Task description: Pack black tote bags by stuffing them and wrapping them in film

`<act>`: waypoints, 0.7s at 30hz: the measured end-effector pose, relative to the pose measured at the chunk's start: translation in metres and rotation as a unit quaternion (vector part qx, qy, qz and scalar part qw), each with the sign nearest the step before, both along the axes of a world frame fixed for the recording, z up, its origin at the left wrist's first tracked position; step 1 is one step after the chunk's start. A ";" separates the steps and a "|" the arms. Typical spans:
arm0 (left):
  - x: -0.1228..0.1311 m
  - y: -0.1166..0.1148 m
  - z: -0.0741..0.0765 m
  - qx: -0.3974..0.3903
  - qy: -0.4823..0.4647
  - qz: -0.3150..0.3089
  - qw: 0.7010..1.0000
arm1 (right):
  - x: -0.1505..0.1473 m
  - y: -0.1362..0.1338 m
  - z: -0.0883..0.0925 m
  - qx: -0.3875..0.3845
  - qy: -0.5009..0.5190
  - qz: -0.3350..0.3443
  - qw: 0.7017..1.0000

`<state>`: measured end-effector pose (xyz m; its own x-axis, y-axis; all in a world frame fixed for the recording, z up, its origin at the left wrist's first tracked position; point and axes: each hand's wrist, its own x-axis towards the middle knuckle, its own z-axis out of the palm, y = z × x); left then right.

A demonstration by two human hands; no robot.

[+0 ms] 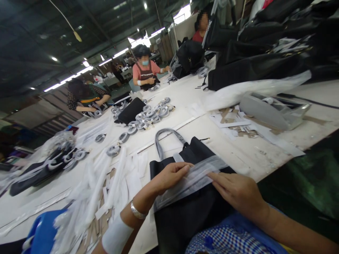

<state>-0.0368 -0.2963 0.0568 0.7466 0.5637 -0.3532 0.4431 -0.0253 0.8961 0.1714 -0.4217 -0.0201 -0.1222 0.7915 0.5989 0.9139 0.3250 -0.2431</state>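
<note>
A black handbag [182, 215] lies at the table's near edge, in front of my body. Its handle [158, 143], wrapped in clear film, arches up on the far side. Across the bag lies a strip of clear plastic film [180, 190]. My left hand [173, 174] pinches this film between thumb and fingers near its middle. Over on the right, my right hand [235, 188] grips the film too, thumb and fingertips pressed together at its edge. The palms face inward, and some fingertips are hidden.
Left of the bag lie white plastic strips [116, 180] and paper scraps. Several wrapped coiled straps [150, 113] sit further up the table beside a black pouch [132, 110]. To the right stands a grey tape dispenser [267, 111]. Black bags [254, 70] are piled behind it. Co-workers [147, 70] sit across the table.
</note>
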 end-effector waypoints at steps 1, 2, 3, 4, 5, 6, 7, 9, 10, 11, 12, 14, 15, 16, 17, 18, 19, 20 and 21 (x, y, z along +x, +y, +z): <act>0.002 0.002 0.000 -0.005 -0.001 -0.011 1.000 | 0.000 -0.001 -0.002 -0.001 -0.002 -0.010 1.000; 0.005 0.004 0.000 -0.014 -0.002 -0.022 1.000 | -0.001 -0.002 -0.004 -0.010 0.000 -0.020 1.000; 0.007 0.006 -0.001 -0.022 -0.004 -0.030 0.999 | -0.002 -0.002 -0.006 -0.026 0.007 -0.028 0.999; 0.010 0.007 -0.002 -0.028 -0.004 -0.034 0.999 | -0.002 -0.002 -0.009 -0.050 0.018 -0.034 0.998; 0.012 0.009 -0.004 -0.028 -0.002 -0.033 0.999 | -0.003 -0.002 -0.011 -0.078 0.031 -0.037 0.996; 0.015 0.011 -0.005 -0.027 0.003 -0.031 0.999 | -0.004 -0.002 -0.012 -0.110 0.045 -0.037 0.992; 0.018 0.012 -0.007 -0.030 0.010 -0.028 0.999 | -0.004 -0.001 -0.013 -0.140 0.058 -0.033 0.988; 0.023 0.013 -0.011 -0.053 0.026 -0.027 0.998 | -0.003 0.000 -0.011 -0.188 0.087 -0.017 0.978; 0.026 0.014 -0.013 -0.072 0.032 -0.026 0.997 | -0.002 0.000 -0.009 -0.201 0.106 -0.005 0.974; 0.028 0.014 -0.014 -0.091 0.035 -0.021 0.995 | 0.000 0.000 -0.007 -0.206 0.130 0.010 0.970; 0.030 0.014 -0.016 -0.104 0.034 -0.010 0.994 | 0.002 -0.001 -0.005 -0.205 0.158 0.026 0.966; 0.031 0.015 -0.020 -0.110 0.026 0.020 0.993 | 0.007 -0.006 -0.001 -0.206 0.232 0.047 0.949; 0.031 0.014 -0.022 -0.109 0.021 0.038 0.993 | 0.009 -0.010 0.000 -0.220 0.279 0.047 0.933; 0.031 0.014 -0.023 -0.106 0.016 0.054 0.993 | 0.011 -0.014 0.002 -0.247 0.330 0.040 0.910; 0.031 0.013 -0.025 -0.104 0.009 0.067 0.992 | 0.012 -0.018 0.003 -0.279 0.381 0.032 0.881; 0.030 0.012 -0.026 -0.104 0.002 0.076 0.992 | 0.013 -0.021 0.004 -0.312 0.432 0.032 0.846; 0.030 0.011 -0.027 -0.105 -0.006 0.080 0.991 | 0.013 -0.023 0.005 -0.339 0.478 0.043 0.809; 0.031 0.010 -0.028 -0.107 -0.015 0.080 0.991 | 0.013 -0.024 0.007 -0.358 0.517 0.061 0.775; 0.032 0.008 -0.028 -0.107 -0.022 0.077 0.991 | 0.012 -0.023 0.010 -0.372 0.550 0.082 0.743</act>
<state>-0.0047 -0.2878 0.0289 0.6745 0.5883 -0.4460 0.3873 0.2323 0.8922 0.1834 -0.4451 -0.0101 -0.0146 0.9819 -0.1887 -0.0080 -0.1888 -0.9820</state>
